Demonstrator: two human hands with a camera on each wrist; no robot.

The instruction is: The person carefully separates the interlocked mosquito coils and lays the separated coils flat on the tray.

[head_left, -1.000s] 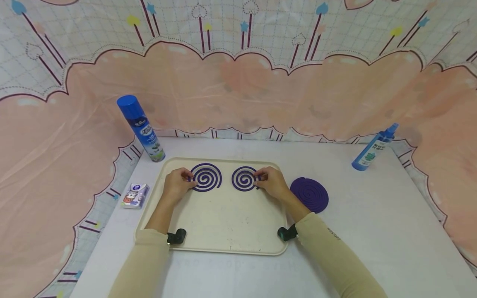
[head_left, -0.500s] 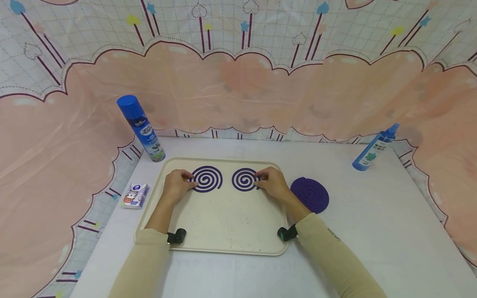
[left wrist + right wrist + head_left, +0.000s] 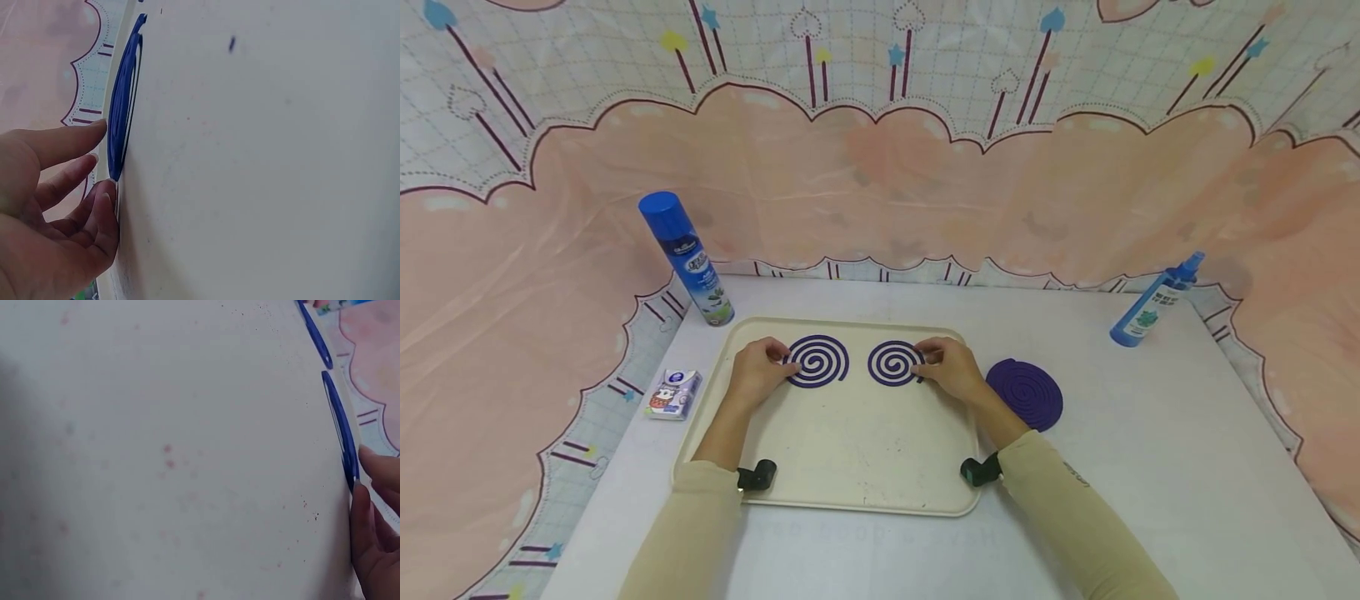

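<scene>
1. Left hand (image 3: 756, 371), left of the frame's centre: thumb and fingers pinch the left edge of the left coil (image 3: 815, 364), a purple open spiral.
2. Right hand (image 3: 951, 367), right of centre: thumb and fingers pinch the right edge of the right coil (image 3: 895, 363), a similar spiral.
3. Both coils are side by side, apart, over the upper part of a cream tray (image 3: 850, 458) in the middle of the frame.
4. A tightly wound disc (image 3: 1025, 393), also purple, lies just beside the tray, right of centre, on the white surface (image 3: 1165, 467).
5. Left of centre: a spray can (image 3: 688, 262) with a blue cap, and below it a small packet (image 3: 673, 395).
6. On the right side: a blue spray bottle (image 3: 1150, 308).
7. Across the top: patterned pink cloth (image 3: 850, 183).
</scene>
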